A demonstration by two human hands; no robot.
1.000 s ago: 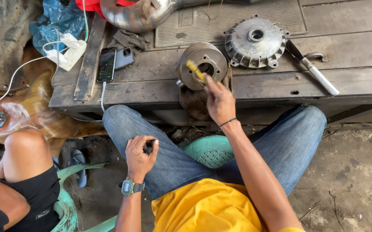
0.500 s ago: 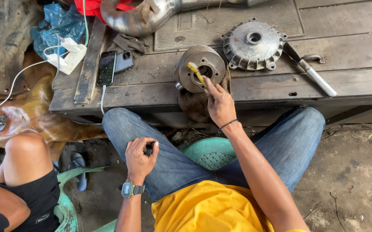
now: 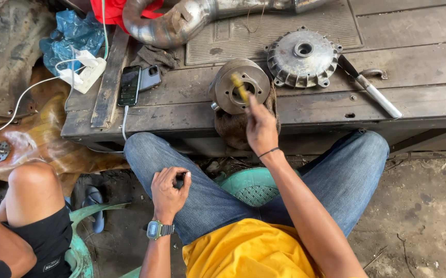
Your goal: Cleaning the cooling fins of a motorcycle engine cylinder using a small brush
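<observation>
Wooden bench (image 3: 429, 67) | right hand (image 3: 261, 128) pinches yellow tool (image 3: 239, 87), tip blurred | left hand (image 3: 169, 188) curled around small dark object, unclear

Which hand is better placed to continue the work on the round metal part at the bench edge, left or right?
Likely the right hand: it holds the yellow-handled tool over the round metal part. The left hand rests on the thigh, pinching something small and dark, away from the bench.

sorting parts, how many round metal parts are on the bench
2: a ribbed drum at the bench edge under the right hand, and a finned hub just right of it. Others may be out of view.
</observation>
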